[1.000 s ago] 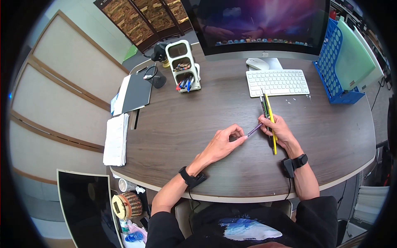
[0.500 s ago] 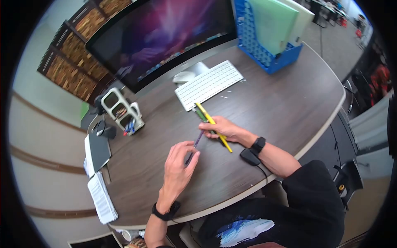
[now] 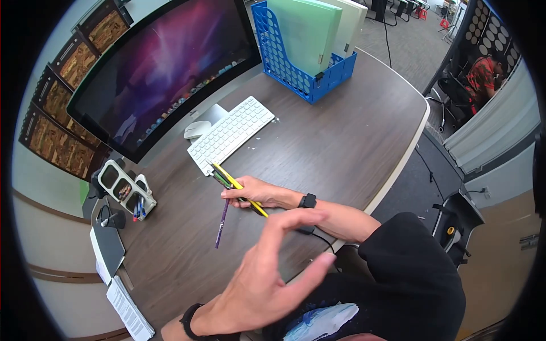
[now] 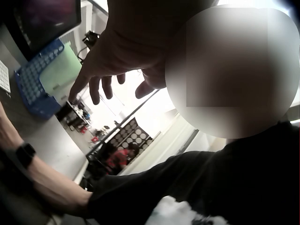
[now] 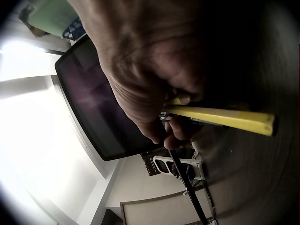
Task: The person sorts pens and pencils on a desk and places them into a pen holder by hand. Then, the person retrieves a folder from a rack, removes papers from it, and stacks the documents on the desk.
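My right hand (image 3: 256,191) grips a small bunch of pencils above the desk (image 3: 318,153). Among them a yellow pencil (image 3: 228,178) crosses the palm beside a green and a dark one, and its end juts out in the right wrist view. A purple pencil (image 3: 222,228) is pinched at one end and points down from thumb and fingers. Raised close to the head camera, my left hand (image 3: 256,284) holds nothing, its thumb and fingers spread apart. The left wrist view shows those fingers (image 4: 95,89) loosely extended in the air.
A white keyboard (image 3: 233,134) and mouse (image 3: 197,129) lie before the monitor (image 3: 170,68). Right of it stands a blue file holder (image 3: 333,84). At left are a white pen organizer (image 3: 122,187), a mesh cup (image 3: 114,219) and a paper stack (image 3: 129,310). A person (image 3: 482,77) sits far off.
My left hand has let go of the purple pencil and come up toward the head camera. My right hand keeps all the pencils. The head view has turned to the right.
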Demonstrator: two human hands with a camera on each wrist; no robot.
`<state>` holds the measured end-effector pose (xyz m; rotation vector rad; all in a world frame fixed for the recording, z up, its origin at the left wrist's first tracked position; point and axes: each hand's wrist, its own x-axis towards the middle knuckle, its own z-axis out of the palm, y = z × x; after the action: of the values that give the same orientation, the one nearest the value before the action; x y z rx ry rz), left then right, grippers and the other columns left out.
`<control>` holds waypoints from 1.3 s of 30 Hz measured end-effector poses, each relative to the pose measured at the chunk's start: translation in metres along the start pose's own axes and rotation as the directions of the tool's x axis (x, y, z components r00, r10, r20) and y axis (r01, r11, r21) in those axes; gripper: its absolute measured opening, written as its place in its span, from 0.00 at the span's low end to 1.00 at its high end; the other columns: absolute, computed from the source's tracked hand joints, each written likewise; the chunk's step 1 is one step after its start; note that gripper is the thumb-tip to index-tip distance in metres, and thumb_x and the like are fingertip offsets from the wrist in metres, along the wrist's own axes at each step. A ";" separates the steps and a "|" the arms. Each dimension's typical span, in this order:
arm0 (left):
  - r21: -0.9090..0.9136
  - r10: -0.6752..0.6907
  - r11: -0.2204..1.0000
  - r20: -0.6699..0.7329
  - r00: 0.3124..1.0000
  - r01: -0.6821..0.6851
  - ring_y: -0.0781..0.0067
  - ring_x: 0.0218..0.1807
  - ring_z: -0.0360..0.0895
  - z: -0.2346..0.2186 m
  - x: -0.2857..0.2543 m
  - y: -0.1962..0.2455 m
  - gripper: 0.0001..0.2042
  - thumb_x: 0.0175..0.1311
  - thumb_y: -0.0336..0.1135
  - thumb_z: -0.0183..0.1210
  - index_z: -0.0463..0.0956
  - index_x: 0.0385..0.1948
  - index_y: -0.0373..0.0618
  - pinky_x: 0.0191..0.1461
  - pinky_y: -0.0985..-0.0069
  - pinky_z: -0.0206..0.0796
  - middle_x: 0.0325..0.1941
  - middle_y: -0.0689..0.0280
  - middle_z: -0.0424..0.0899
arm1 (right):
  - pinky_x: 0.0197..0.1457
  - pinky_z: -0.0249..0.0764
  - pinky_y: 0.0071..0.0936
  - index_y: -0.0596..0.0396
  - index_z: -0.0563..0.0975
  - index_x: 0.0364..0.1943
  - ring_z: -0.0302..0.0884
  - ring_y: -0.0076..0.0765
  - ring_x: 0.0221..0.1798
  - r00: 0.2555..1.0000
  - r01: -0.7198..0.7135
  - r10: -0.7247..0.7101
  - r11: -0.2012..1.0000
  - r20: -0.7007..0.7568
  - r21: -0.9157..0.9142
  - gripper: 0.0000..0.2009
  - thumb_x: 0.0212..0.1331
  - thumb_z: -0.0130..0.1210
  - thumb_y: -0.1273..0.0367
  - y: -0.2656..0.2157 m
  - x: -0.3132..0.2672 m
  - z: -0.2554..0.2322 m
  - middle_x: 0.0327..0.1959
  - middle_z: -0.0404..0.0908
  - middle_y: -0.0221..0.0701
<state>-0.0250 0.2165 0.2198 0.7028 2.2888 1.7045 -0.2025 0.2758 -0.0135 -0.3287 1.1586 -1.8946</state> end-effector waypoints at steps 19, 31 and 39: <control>-0.630 0.115 0.776 0.103 0.988 -0.025 0.62 0.61 0.81 0.052 0.031 0.023 0.16 0.72 0.22 0.56 0.65 0.59 0.39 0.66 0.68 0.77 0.56 0.54 0.78 | 0.29 0.71 0.14 0.57 0.80 0.47 0.79 0.18 0.35 0.999 -0.045 0.045 0.999 -0.004 -0.019 0.14 0.74 0.69 0.62 -0.003 0.001 -0.001 0.37 0.82 0.28; -0.529 -0.063 0.849 -0.125 0.990 -0.013 0.59 0.52 0.84 0.044 -0.017 0.006 0.12 0.75 0.19 0.50 0.65 0.56 0.41 0.57 0.63 0.77 0.50 0.56 0.80 | 0.31 0.70 0.14 0.59 0.81 0.49 0.78 0.17 0.35 0.999 -0.042 0.043 0.996 0.009 -0.083 0.15 0.76 0.67 0.60 -0.007 0.000 -0.001 0.36 0.81 0.27; -0.524 -0.111 0.848 -0.017 0.994 0.086 0.59 0.51 0.85 0.031 -0.027 0.006 0.14 0.71 0.18 0.51 0.66 0.54 0.43 0.54 0.63 0.78 0.52 0.55 0.81 | 0.28 0.67 0.15 0.55 0.81 0.46 0.75 0.16 0.29 0.997 -0.034 0.027 0.994 -0.068 -0.104 0.13 0.75 0.68 0.61 -0.005 -0.001 0.004 0.30 0.79 0.25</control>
<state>0.0128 0.2308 0.2126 0.4200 1.7087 2.1697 -0.2022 0.2750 -0.0075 -0.3054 1.3035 -1.8338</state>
